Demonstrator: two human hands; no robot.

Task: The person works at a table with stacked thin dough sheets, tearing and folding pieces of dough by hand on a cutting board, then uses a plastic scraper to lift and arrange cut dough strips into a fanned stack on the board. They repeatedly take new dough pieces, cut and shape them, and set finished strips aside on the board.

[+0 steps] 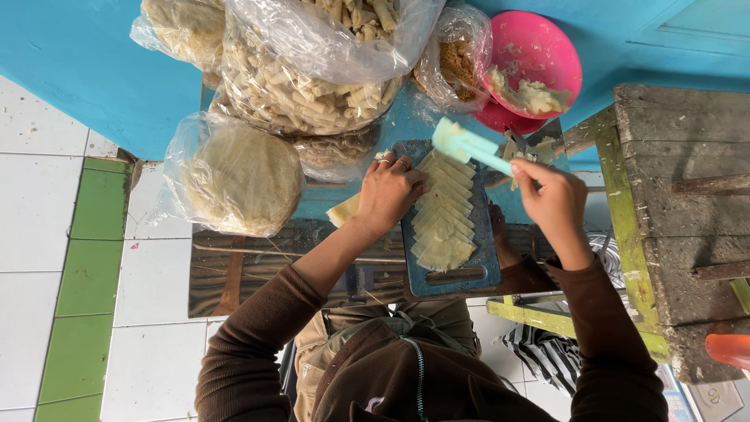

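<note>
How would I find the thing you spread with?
Find the dark blue cutting board with pale wrappers. Just above its top right corner, the right hand holds a spatula. It is the only light mint-green tool, flat-bladed, unlike the pink bowl behind.

left hand (388, 190) presses wrappers (443, 215) on board (478, 270) | right hand (553, 199) holds spatula (466, 145)

Looks like a small home food-making corner: white and green floor tiles (78, 258), turquoise wall (86, 55), rough wooden bench (680, 203), plastic bags of rolled pastry (305, 86) (several, piled together).
</note>
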